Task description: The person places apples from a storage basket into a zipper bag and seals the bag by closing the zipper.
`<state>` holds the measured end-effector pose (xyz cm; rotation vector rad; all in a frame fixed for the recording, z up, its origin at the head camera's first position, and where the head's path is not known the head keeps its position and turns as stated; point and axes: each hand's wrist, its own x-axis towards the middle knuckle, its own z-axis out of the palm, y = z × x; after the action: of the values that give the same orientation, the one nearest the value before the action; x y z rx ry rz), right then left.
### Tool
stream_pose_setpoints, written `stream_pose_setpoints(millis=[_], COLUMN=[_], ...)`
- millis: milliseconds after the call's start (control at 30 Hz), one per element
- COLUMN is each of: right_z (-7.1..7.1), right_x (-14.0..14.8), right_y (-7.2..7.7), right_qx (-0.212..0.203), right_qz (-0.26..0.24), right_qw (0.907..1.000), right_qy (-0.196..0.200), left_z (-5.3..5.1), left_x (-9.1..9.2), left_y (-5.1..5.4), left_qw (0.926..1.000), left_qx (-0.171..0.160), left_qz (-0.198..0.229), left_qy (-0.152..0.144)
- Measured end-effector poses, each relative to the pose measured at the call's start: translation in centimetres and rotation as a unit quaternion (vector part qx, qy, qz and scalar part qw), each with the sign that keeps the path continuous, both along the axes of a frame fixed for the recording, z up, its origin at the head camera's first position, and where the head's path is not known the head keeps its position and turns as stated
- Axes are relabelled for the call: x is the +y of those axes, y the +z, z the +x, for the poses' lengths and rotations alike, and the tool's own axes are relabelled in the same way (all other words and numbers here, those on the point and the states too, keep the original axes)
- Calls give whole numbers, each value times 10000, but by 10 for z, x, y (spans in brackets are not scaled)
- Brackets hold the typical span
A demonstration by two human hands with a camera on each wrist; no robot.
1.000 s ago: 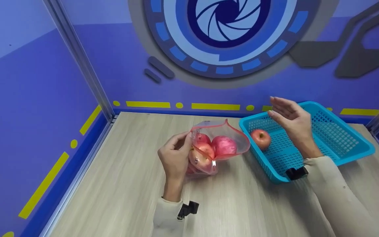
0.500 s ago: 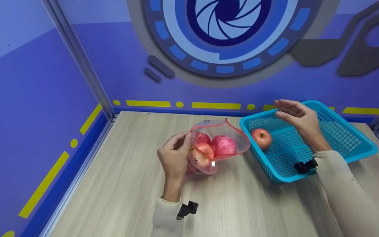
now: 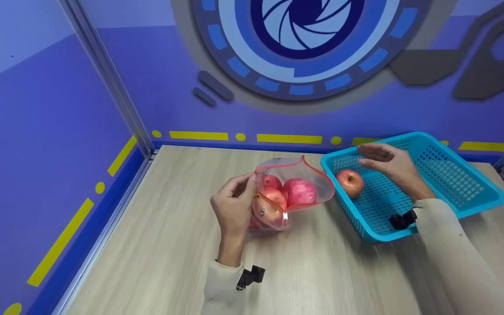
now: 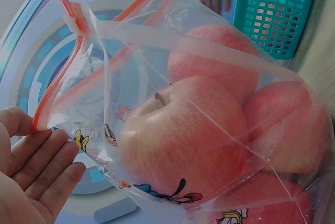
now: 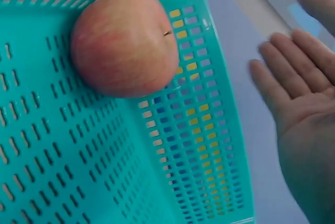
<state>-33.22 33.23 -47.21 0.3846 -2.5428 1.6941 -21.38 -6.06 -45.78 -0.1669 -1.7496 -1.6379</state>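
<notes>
My left hand (image 3: 233, 205) pinches the red-rimmed edge of a clear zip bag (image 3: 322, 183) between thumb and fingers. Several red apples (image 4: 183, 130) lie inside the bag, whose mouth gapes toward the right; cartoon prints and a white slider show on it. Over the turquoise basket (image 3: 379, 236) hovers my right hand (image 3: 394, 168), fingers extended and holding nothing. A single apple (image 3: 350, 183) sits in the basket's left end, just below and left of that hand. In the right wrist view, the same apple (image 5: 125, 43) rests against the basket wall, apart from the fingers.
A wooden table (image 3: 169, 245) carries the bag and basket, which stand close together. A blue patterned wall (image 3: 278, 113) rises behind, and another panel (image 3: 37, 153) bounds the left side. A metal post (image 3: 112, 83) marks the corner.
My right hand drifted right, then came slightly back left and lower over the basket. The left hand and the bag stay nearly in place.
</notes>
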Motion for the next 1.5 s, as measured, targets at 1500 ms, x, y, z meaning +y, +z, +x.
stream_pose_setpoints(millis=[1500], right_z=[-30], right_x=[7], right_y=[-27], right_qx=[-1339], right_qz=[1746], right_qw=[9592], right_qy=[1776], left_z=[-1], left_x=[0], left_y=[-2], left_qw=[10000], left_qx=[-46], left_qz=[-36], left_qy=[62])
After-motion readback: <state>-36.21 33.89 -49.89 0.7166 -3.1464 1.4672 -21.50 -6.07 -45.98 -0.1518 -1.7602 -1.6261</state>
